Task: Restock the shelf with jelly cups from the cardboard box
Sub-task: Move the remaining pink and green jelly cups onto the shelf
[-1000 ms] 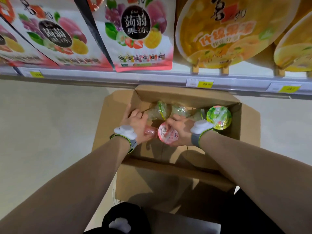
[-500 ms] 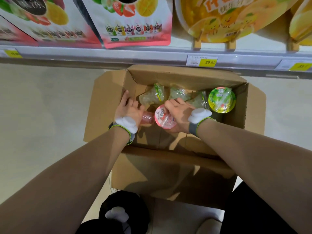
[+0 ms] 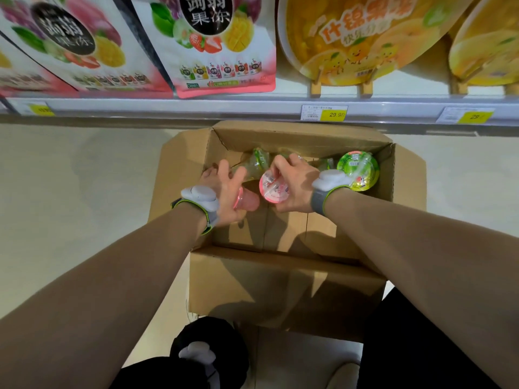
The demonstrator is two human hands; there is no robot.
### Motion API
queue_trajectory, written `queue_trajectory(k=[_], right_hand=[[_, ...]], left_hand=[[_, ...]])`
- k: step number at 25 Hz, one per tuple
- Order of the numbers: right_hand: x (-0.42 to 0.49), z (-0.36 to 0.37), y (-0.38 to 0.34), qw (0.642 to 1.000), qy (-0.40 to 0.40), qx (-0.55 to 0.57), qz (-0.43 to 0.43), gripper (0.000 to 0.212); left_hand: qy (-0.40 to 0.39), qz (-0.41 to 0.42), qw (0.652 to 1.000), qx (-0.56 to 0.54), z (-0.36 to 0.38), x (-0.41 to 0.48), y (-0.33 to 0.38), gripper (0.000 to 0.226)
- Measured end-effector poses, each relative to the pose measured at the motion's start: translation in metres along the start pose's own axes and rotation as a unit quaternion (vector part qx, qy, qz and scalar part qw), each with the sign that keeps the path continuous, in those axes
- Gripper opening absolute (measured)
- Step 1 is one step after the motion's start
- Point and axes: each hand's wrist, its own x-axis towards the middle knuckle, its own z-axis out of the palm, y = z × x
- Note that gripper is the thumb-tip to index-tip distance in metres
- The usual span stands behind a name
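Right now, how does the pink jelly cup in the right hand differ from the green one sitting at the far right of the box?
The pink-lidded cup is gripped by the right hand, lifted over the bare middle of the cardboard box; the green-lidded cup lies untouched in the box's far right corner. The pink lid is partly hidden by fingers; the green lid shows almost whole. Both have round lids with a white label and tilt their lids toward the camera.
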Motion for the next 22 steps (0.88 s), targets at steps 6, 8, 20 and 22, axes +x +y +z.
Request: queue_trajectory(k=[6, 8, 20, 22], right_hand=[[-0.009, -0.049, -0.015, 0.997, 0.053, 0.040, 0.035, 0.069], [-0.014, -0.064, -0.022, 0.995, 0.077, 0.047, 0.030, 0.068], [-0.054, -0.181, -0.084, 0.974, 0.222, 0.033, -0.027, 0.068], [-0.061, -0.204, -0.098, 0.970, 0.236, 0.046, -0.034, 0.069]], left_hand=[[0.020, -0.059, 0.990, -0.125, -0.048, -0.003, 0.005, 0.108], [0.035, -0.075, 0.986, -0.143, -0.066, -0.007, 0.005, 0.103], [0.182, -0.084, 0.956, -0.216, -0.207, -0.044, 0.002, 0.109], [0.212, -0.078, 0.950, -0.218, -0.234, -0.049, 0.000, 0.110]])
